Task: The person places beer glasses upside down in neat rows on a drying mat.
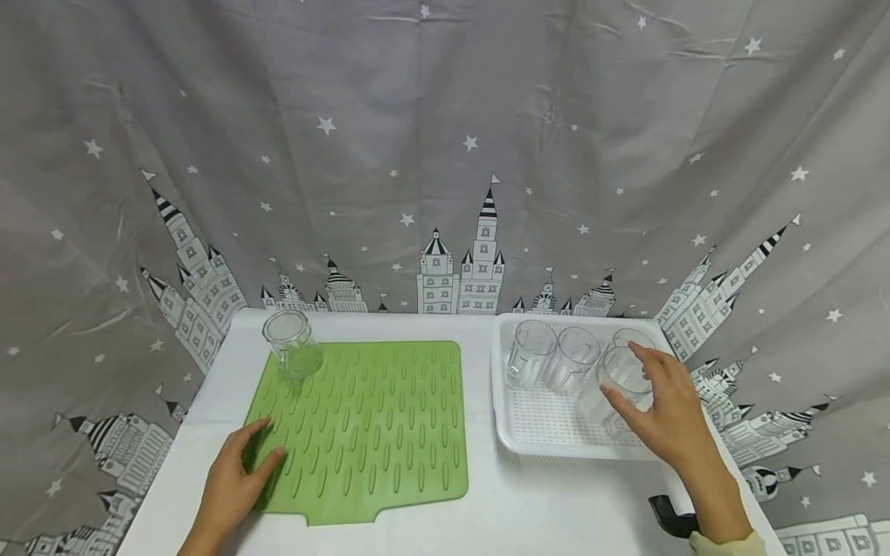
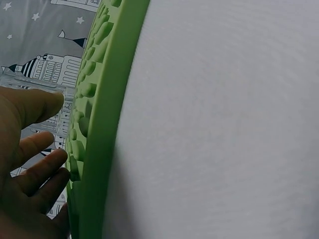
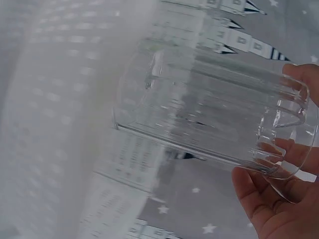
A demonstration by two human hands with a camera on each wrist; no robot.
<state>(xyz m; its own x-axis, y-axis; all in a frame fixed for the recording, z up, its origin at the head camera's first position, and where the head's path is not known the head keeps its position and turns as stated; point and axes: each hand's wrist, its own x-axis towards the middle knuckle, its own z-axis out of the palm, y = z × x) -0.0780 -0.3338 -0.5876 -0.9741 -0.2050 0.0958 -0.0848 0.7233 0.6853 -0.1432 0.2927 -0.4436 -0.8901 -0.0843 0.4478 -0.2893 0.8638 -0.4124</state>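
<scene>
My right hand [image 1: 664, 409] holds a clear glass mug [image 3: 199, 109] near its upper end, thumb and fingers on opposite sides. In the head view the mug is over the right part of a white perforated basket [image 1: 518, 448], where it overlaps another glass [image 1: 634, 337]. Two more clear glasses, one at the left [image 1: 531, 351] and one beside it [image 1: 577, 359], stand along the basket's back. My left hand [image 1: 232, 479], fingers spread and holding nothing, is at the left edge of a green drying mat [image 1: 361, 425]. A glass mug [image 1: 288, 340] stands on the mat's far left corner.
Both the mat and the basket lie on a white-covered table [image 1: 487, 494]. A grey curtain [image 1: 445, 154] printed with castles and stars hangs right behind it. Beside my right forearm is a black curved object [image 1: 670, 519].
</scene>
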